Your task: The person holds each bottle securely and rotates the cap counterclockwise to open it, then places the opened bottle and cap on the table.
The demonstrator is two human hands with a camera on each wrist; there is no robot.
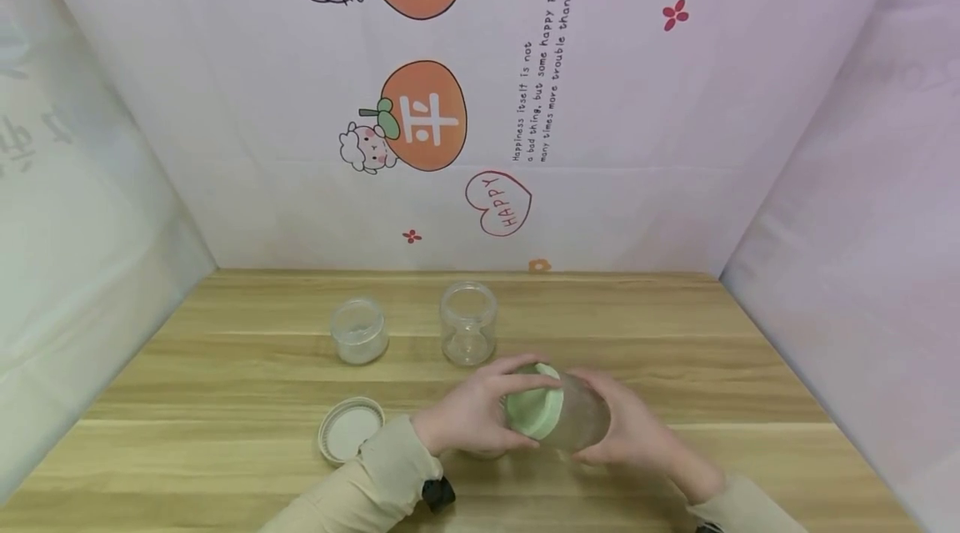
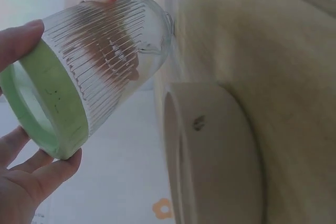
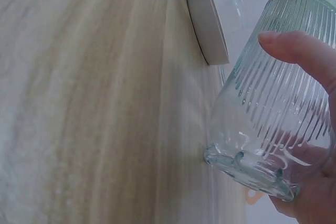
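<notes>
A ribbed clear glass jar [image 1: 583, 412] with a pale green lid [image 1: 534, 409] is held tilted over the table, lid end toward the left. My left hand [image 1: 472, 412] grips the lid's rim, thumb on one side and fingertips on the other, as the left wrist view shows. Around the glass body near its base, my right hand [image 1: 633, 426] is wrapped, its thumb [image 3: 294, 48] along the ribs. Below the jar, a cream round lid [image 2: 220, 150] lies on the table, mostly hidden by my left hand in the head view.
Farther back on the wood-grain table [image 1: 645, 324] stand a short clear jar [image 1: 360, 337] and a taller clear jar [image 1: 468, 329]. Another cream lid [image 1: 351, 431] lies left of my left wrist. Printed fabric walls [image 1: 600, 208] enclose the table's back and sides.
</notes>
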